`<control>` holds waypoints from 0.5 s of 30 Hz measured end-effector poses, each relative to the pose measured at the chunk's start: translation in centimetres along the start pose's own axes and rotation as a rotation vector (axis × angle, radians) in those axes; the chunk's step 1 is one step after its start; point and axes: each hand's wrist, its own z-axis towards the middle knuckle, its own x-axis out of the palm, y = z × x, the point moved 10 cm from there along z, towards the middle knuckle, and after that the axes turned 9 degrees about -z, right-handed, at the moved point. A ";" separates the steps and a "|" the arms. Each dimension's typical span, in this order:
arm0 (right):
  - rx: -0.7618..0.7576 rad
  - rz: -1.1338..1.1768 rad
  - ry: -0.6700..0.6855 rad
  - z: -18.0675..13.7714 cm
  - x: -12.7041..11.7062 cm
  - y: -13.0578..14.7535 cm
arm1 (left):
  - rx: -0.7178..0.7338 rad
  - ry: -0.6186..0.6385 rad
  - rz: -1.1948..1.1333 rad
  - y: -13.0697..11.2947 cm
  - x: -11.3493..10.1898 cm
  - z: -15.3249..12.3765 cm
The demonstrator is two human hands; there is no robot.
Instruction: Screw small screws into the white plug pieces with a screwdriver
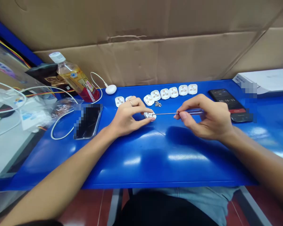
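Note:
My left hand (129, 117), a ring on one finger, pinches a small white plastic piece with metal contacts (149, 115) between thumb and fingers on the blue table. In my right hand (205, 117) is a screwdriver (165, 113), gripped by its see-through purplish handle and lying almost level. Its thin shaft points left, with the tip at the white piece; whether it sits in a screw is too small to tell. Just behind lies a small heap of metal screws (158, 104). Several similar white pieces (165, 94) stand in a row beyond, and others (119, 101) are partly behind my left hand.
On the left are a phone (88, 121), a tilted drink bottle (76, 78), white cables (54, 125) and a round white device (111, 89). To the right lie a phone showing a timer (227, 100) and a white box (266, 82). Cardboard (155, 59) walls the table's back.

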 end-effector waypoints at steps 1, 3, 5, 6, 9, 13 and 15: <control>0.006 -0.003 0.004 0.0 0.0 0.0 | -0.012 -0.002 -0.002 0.2 0.0 0.0; 0.005 0.003 -0.001 0.1 0.0 0.0 | -0.045 -0.005 -0.003 0.5 0.0 0.0; -0.008 0.015 -0.018 0.1 -0.2 0.1 | -0.071 -0.006 -0.002 0.7 0.0 0.1; -0.014 0.016 -0.027 0.1 -0.2 0.1 | -0.075 -0.005 -0.006 0.7 0.0 0.1; -0.025 0.000 -0.032 0.0 -0.2 0.1 | -0.074 -0.005 -0.036 0.5 0.1 0.0; -0.016 0.001 -0.016 -0.1 0.0 0.0 | -0.063 -0.015 -0.093 0.4 0.1 -0.1; -0.029 0.004 -0.033 -0.1 -0.1 0.0 | -0.031 -0.028 -0.118 0.2 0.1 -0.1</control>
